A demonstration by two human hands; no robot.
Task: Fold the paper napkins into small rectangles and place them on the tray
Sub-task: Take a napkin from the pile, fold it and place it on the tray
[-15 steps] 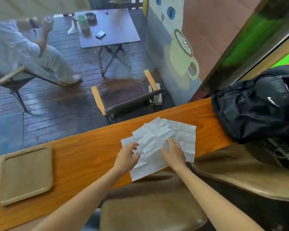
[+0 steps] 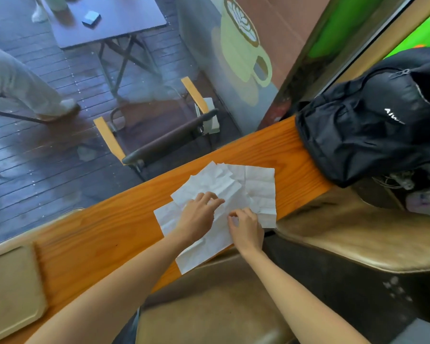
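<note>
Café: latte-cup mural, window counter, terrace table

A black backpack sits on the wooden counter at its far right end. Beyond the counter, behind glass, stand a folding chair and a dark table.

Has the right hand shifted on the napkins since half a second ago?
Yes. The right hand curled and pulled back toward the napkins' near edge, now pinching the paper.
</note>
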